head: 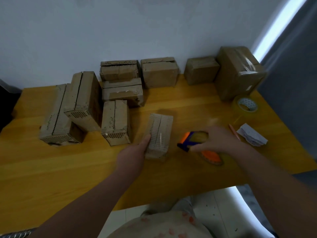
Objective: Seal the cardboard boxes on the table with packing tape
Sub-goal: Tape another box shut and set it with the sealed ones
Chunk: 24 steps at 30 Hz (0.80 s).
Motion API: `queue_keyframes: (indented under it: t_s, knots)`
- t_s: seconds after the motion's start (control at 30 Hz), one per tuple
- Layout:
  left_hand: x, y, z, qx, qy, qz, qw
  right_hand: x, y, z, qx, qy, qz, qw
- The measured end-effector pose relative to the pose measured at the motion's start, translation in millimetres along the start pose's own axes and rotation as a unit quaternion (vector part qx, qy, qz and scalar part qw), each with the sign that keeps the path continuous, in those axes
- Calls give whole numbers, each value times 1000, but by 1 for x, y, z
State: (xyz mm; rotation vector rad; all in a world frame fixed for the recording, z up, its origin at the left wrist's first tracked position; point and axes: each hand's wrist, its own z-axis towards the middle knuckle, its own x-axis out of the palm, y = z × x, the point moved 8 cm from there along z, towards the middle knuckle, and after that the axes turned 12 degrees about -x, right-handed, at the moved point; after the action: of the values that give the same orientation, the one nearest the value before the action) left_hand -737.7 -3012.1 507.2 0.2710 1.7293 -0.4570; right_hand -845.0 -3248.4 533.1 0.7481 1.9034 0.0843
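Left fingers (147, 138): thumb laid up the left side of the small cardboard box (159, 134), with the left hand (135, 153) clasping it; the other fingers are hidden behind it.
Right fingers (202, 147): wrapped over the tape dispenser (188, 140), which the right hand (221, 140) holds low over the table (171, 103) (blurred, so contact is unclear).
Box position: near the table's middle, seam facing up, just left of the dispenser.
Other cardboard boxes (80, 100): clustered at left and along the wall.
Taped box (238, 73): back right corner.
Spare tape roll (245, 104): just in front of it.
Pen (234, 132), crumpled paper (251, 134): right of the right hand.
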Motion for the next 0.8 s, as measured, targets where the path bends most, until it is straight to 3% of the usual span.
queue_keyframes:
  t_s: [0.07, 0.13, 0.3, 0.47, 0.53, 0.63, 0.73, 0.8]
  knots:
    - [-9, -2, 0, -1, -17, -15, 1000, -2, -6, 5, -8, -75, 13, 997]
    - [-26, -6, 3, -4, -43, -38, 998, 5, -9, 12, -7, -95, -20, 995]
    - [-57, -6, 20, -31, -60, -125, 990, 31, -15, 18, 27, -60, -59, 996]
    - [-93, -8, 28, -35, -111, -161, 980, 44, 0, 15, -29, -19, -78, 996]
    - [-105, -10, 30, -37, -113, -163, 979, 36, 13, 12, -51, -52, -75, 994]
    - [-109, -12, 37, -43, -75, -161, 983, 18, 50, 8, -142, -111, 14, 984]
    - [-101, -10, 43, -55, -28, -170, 984, 22, 82, 9, -197, -75, 196, 958]
    - [-96, -6, 44, -70, -23, -193, 978, 28, 94, 11, -205, -59, 260, 942]
